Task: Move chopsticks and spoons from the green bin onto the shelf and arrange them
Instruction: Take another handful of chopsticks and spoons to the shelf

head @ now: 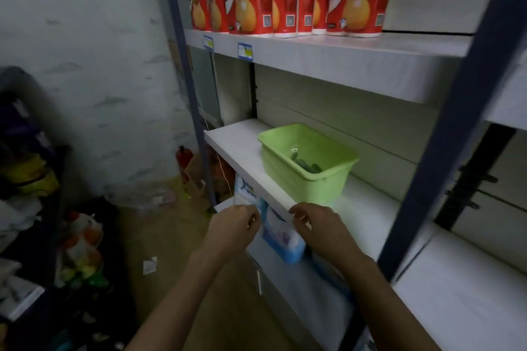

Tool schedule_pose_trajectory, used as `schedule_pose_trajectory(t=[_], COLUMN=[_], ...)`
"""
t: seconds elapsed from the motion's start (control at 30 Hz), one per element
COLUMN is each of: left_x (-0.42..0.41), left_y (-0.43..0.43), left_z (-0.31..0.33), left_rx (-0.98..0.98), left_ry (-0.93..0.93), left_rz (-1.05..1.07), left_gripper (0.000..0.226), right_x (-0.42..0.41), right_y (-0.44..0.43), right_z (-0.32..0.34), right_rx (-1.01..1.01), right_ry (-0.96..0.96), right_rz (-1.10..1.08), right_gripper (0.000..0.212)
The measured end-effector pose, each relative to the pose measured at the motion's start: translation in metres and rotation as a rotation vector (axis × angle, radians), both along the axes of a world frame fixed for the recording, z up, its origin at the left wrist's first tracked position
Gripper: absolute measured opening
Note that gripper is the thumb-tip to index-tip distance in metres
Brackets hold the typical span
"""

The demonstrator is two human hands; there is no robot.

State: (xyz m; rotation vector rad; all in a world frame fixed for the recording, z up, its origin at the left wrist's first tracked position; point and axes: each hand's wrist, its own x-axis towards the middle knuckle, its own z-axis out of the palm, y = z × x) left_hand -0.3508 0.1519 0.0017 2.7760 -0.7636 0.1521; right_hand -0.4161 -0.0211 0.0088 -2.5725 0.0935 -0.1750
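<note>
While the green bin [306, 162] sits on the middle shelf [236, 148] with a few dark pieces inside, we hold both hands at the shelf's front edge: left [236, 226] and right [316, 222], fingers curled; what they grip, we cannot tell.

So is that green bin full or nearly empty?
Nearly empty: the green bin sits upright on the shelf, only a few small dark items on its floor.

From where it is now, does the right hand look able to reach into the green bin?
Probably yes. The right hand sits at the shelf edge just in front of the green bin, whose top is open, and nothing stands between them.
</note>
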Motion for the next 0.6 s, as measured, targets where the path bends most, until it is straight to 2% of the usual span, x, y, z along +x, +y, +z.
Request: schedule_pose_trajectory(t=[0.2, 0.4, 0.6], left_x=[0.073, 0.137, 0.214], left_y=[0.005, -0.016, -0.057], left_z=[0.013, 0.026, 0.032], left_rx=[-0.044, -0.132, -0.190], left_ry=[-0.022, -0.029, -0.035], left_rz=[-0.097, -0.208, -0.321], left_gripper=[0.026, 0.025, 0.022], right_x=[0.069, 0.135, 0.203], right_y=[0.012, -0.016, -0.068], right_z=[0.012, 0.022, 0.014], right_rx=[0.002, -0.042, -0.026], right_ry=[-0.041, -0.080, 0.026], right_rz=[-0.114, -0.225, -0.396], right_gripper=[0.028, 0.025, 0.028])
